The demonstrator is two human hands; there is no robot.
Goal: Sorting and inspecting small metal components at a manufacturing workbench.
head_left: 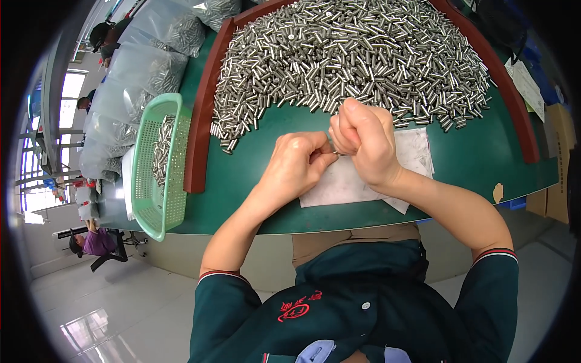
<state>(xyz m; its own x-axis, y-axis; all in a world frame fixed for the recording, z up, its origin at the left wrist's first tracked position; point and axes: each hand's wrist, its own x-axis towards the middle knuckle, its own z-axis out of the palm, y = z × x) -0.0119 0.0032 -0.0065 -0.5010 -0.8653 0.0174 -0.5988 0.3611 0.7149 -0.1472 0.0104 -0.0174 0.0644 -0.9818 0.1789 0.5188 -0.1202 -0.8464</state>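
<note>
My left hand (295,162) is closed in a pinch above a white cloth (339,186); only a small glint shows at its fingertips, too little to name. Right beside it, my right hand (367,140) is curled like a fist, its knuckles close to the left fingertips. What the right fingers hold, if anything, is hidden. Beyond both hands spreads a large heap of short, shiny metal pins (357,54) on the green tabletop (478,145). The cloth lies flat under my hands, its lower right corner near the table's front edge.
Dark red wooden rails (201,130) border the heap. To the left stands a light green plastic basket (141,199) with some pins inside. Clear bags (145,66) of metal parts line the far left. A paper sheet (525,85) lies at right. People sit or stand at far left.
</note>
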